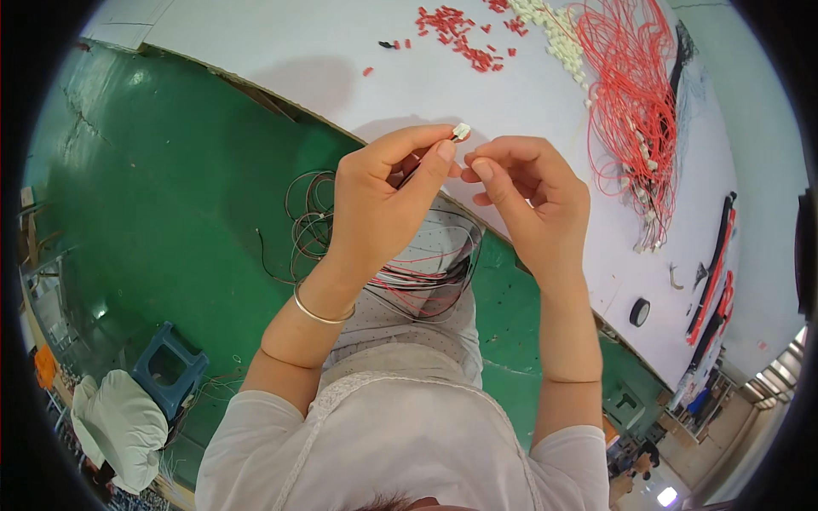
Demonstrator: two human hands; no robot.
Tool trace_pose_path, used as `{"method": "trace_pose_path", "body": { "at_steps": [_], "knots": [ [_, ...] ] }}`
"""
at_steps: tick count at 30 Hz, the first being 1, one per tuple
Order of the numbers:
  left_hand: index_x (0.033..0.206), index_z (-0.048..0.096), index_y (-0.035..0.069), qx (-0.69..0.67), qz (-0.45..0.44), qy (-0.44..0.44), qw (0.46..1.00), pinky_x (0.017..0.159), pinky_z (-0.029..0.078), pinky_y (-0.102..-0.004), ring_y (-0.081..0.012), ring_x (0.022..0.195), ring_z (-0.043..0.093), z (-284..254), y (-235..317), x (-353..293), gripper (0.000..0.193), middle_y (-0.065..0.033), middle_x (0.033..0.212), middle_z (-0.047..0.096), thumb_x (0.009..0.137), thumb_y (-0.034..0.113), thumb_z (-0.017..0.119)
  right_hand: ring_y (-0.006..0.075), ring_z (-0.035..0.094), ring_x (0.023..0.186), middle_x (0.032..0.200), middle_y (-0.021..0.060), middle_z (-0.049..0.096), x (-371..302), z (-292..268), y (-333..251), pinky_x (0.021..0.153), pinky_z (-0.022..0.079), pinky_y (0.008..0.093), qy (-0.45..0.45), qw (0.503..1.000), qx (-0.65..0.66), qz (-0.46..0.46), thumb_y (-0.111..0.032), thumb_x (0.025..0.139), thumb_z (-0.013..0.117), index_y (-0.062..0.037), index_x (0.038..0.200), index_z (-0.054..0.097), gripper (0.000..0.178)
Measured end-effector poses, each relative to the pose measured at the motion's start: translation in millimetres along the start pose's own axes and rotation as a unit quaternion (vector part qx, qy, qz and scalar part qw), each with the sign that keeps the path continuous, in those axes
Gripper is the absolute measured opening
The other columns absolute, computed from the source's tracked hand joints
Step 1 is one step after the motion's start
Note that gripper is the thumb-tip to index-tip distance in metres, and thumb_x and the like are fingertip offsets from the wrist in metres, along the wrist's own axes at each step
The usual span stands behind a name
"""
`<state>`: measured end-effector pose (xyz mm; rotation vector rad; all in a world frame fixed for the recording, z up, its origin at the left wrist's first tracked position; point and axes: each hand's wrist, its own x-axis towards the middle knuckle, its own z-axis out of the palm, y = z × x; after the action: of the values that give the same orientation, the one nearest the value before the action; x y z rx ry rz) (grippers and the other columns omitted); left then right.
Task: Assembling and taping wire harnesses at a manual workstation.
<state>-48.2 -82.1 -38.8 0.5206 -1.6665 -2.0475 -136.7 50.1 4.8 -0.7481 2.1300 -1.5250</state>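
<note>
Between thumb and forefinger, my left hand (388, 183) pinches a small white plug connector (461, 131) near the table's edge. Dark wire shows just below the connector, inside the fingers. My right hand (537, 192) is close beside it, with thumb and fingertips drawn together. Whatever those fingertips may hold is too small or hidden to make out. Across my lap lies a bundle of red, black and white wires (426, 277). Loose dark loops of wire (311, 223) hang to its left over the floor.
On the white table (511, 102) lie scattered small red pieces (460, 34), a pile of white connectors (554, 38) and a large tangle of red wires (626, 94). A black tape roll (639, 312) is at the right. A blue stool (170, 366) stands on the green floor, lower left.
</note>
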Motion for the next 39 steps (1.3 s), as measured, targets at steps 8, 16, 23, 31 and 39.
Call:
{"method": "trace_pose_path", "body": {
  "at_steps": [8,16,23,31,39],
  "knots": [
    [0.103,0.07,-0.001,0.081,0.071,-0.056,0.993,0.058,0.044,-0.022,-0.0077,0.064,0.056,13.6,3.9,-16.5,0.015,-0.0046,0.079,0.067,0.091,0.005,0.065,0.0135,0.068,0.083,0.092,0.0082,0.069,-34.7,-2.3,14.8,0.07,0.055,0.0244,0.07,0.992,0.097,-0.032,0.0,0.09,0.067,-0.0012,0.115,0.052,0.03],
    [0.105,0.072,0.003,0.194,0.139,-0.136,0.961,0.052,0.034,-0.0212,-0.0053,0.061,0.048,20.7,23.3,-35.0,0.017,-0.001,0.076,0.06,0.091,0.002,0.063,0.01,0.066,0.077,0.088,0.0058,0.07,-54.8,-23.9,10.5,0.067,0.052,0.0219,0.032,0.985,0.169,0.009,-0.002,0.087,0.071,-0.0027,0.126,0.046,0.046],
    [0.103,0.073,0.003,0.232,0.206,-0.146,0.939,0.049,0.033,-0.0218,-0.0068,0.057,0.047,23.0,28.1,-45.3,0.019,-0.0016,0.07,0.058,0.085,0.0,0.066,0.0088,0.067,0.073,0.086,0.0065,0.071,-67.0,-32.1,0.6,0.059,0.052,0.02,0.001,0.981,0.184,0.062,-0.002,0.088,0.07,-0.0027,0.125,0.048,0.043],
    [0.097,0.073,0.001,0.178,0.193,-0.149,0.953,0.049,0.03,-0.0208,-0.0035,0.058,0.044,21.6,30.1,-51.4,0.013,0.0011,0.069,0.057,0.085,-0.002,0.068,0.0069,0.065,0.07,0.084,0.0041,0.071,-80.5,-29.6,-5.1,0.057,0.05,0.0185,0.03,0.987,0.15,0.048,-0.003,0.086,0.073,-0.002,0.107,0.067,0.022],
    [0.093,0.072,-0.004,-0.005,-0.05,-0.17,0.984,0.051,0.032,-0.017,0.0015,0.06,0.044,19.7,37.3,-55.4,0.012,0.0068,0.068,0.058,0.09,0.007,0.068,0.0095,0.058,0.074,0.084,0.004,0.066,-81.4,-33.2,-2.6,0.065,0.045,0.0221,0.067,0.968,-0.14,-0.199,-0.003,0.079,0.076,-0.0017,0.111,0.073,0.032]
  ]
}}
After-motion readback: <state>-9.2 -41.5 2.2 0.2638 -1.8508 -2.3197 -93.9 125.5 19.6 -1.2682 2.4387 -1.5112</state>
